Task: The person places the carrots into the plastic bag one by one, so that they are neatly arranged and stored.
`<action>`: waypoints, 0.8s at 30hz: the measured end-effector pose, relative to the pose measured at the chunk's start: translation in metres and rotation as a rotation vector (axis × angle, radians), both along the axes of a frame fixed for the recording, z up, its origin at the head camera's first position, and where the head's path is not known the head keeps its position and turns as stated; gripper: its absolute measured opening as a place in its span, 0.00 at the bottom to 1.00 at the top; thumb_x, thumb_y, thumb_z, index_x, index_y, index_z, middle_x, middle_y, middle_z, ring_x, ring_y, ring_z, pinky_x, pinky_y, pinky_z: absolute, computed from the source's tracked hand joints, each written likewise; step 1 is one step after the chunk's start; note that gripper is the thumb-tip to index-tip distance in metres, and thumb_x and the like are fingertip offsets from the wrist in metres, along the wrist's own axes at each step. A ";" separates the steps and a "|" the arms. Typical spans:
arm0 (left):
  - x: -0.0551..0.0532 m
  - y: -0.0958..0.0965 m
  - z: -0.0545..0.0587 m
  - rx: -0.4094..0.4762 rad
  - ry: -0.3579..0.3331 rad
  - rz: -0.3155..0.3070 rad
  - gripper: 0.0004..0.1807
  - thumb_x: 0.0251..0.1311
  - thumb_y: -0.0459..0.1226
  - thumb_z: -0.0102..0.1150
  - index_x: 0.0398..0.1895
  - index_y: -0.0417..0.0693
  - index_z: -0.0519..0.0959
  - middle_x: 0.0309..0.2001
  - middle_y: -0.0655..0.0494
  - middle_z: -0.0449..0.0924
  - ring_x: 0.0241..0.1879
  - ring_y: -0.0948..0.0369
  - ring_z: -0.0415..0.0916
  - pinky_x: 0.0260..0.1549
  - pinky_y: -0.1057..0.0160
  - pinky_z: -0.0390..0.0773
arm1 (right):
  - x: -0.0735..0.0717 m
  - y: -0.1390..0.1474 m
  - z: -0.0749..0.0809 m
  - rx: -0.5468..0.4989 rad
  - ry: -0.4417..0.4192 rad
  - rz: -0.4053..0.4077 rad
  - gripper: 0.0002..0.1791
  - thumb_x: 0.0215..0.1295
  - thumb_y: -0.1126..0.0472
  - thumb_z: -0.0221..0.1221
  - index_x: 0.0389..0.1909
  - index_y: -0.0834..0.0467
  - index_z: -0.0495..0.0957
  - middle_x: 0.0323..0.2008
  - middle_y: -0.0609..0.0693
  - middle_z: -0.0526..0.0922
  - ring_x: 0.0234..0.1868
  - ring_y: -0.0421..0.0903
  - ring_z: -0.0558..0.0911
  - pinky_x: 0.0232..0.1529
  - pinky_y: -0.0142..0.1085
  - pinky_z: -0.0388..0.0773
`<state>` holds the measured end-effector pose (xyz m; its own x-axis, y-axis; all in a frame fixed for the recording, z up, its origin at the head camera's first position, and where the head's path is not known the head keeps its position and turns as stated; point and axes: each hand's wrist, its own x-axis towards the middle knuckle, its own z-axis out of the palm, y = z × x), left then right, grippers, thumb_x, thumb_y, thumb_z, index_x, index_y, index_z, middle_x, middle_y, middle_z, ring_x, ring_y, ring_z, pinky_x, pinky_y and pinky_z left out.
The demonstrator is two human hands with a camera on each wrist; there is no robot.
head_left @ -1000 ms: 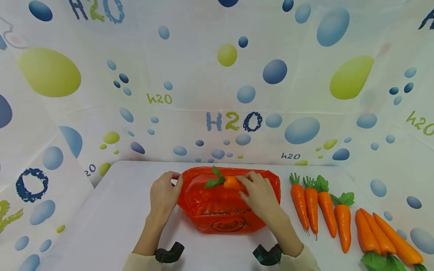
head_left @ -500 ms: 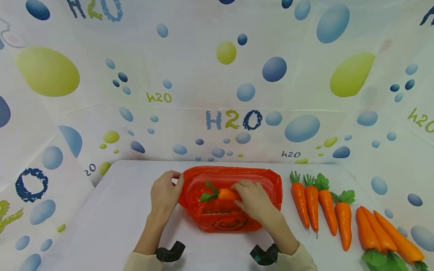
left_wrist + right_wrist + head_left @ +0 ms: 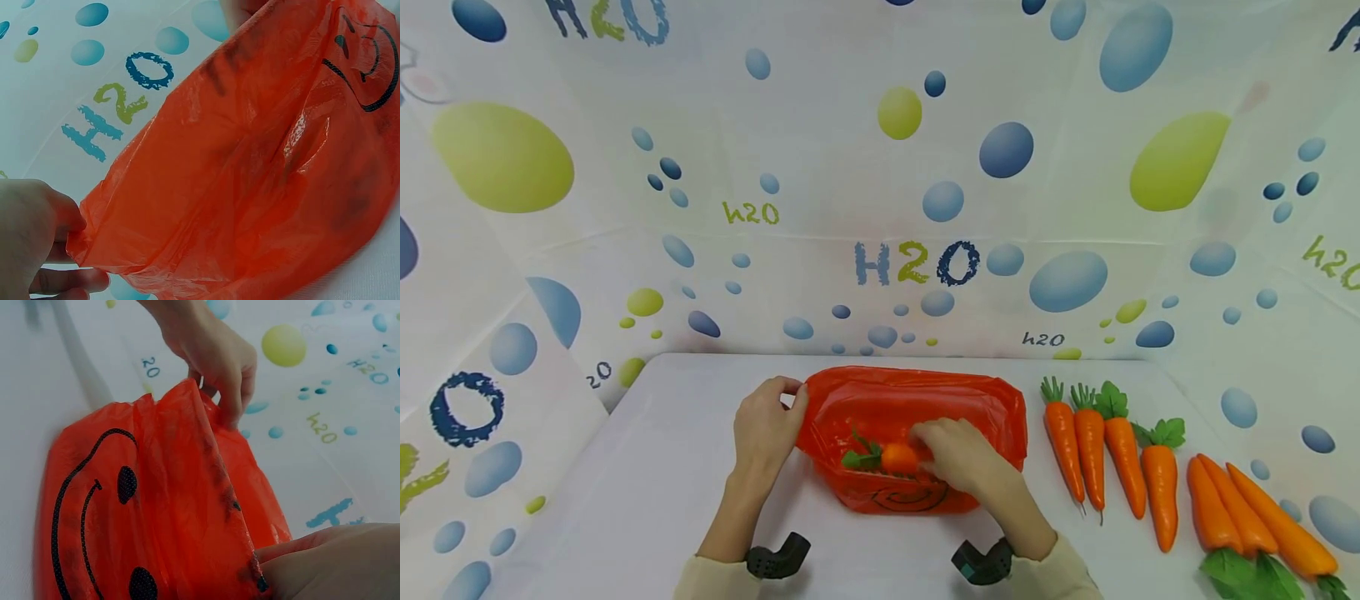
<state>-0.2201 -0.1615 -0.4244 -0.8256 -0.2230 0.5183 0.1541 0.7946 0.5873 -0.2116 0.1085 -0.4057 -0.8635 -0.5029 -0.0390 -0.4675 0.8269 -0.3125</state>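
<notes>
A red plastic bag (image 3: 917,400) with a black smiley print lies on the white table, its mouth spread upward. My left hand (image 3: 769,425) pinches the bag's left edge between thumb and fingers, as the left wrist view shows at the rim (image 3: 87,234). My right hand (image 3: 958,450) holds an orange carrot (image 3: 898,458) with a leafy green top, lying sideways inside the bag's opening. The carrot's far end is hidden under the right hand. In the right wrist view, the right hand's (image 3: 337,562) fingertips are hidden behind the bag's near wall.
To the bag's right stand out several carrots with green tops, laid in a row (image 3: 1122,467). Beyond them, more orange carrots (image 3: 1255,512) lie with their leaves toward the table's front. A patterned sheet (image 3: 820,150) hangs behind the table.
My right hand has brought the carrot down and toward me, from above the bag to within its opening behind the front wall. The left hand keeps its hold on the bag's edge.
</notes>
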 end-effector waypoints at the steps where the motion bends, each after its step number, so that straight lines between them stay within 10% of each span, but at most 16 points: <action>1: 0.000 0.000 0.000 0.001 -0.001 -0.003 0.10 0.64 0.38 0.58 0.36 0.42 0.85 0.35 0.45 0.87 0.27 0.53 0.79 0.29 0.54 0.84 | 0.000 0.000 -0.001 0.001 -0.007 0.002 0.16 0.56 0.59 0.72 0.46 0.53 0.83 0.39 0.45 0.85 0.39 0.43 0.79 0.51 0.45 0.82; 24: 0.000 0.000 0.001 -0.005 0.003 -0.005 0.10 0.64 0.38 0.59 0.36 0.41 0.85 0.35 0.45 0.88 0.27 0.52 0.81 0.29 0.54 0.84 | -0.004 -0.001 -0.005 -0.062 -0.129 0.091 0.19 0.72 0.40 0.53 0.40 0.49 0.84 0.23 0.38 0.72 0.31 0.38 0.75 0.41 0.36 0.78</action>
<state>-0.2199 -0.1613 -0.4236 -0.8253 -0.2166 0.5216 0.1593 0.7968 0.5829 -0.2155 0.1077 -0.4103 -0.8041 -0.5836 -0.1131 -0.4921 0.7602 -0.4241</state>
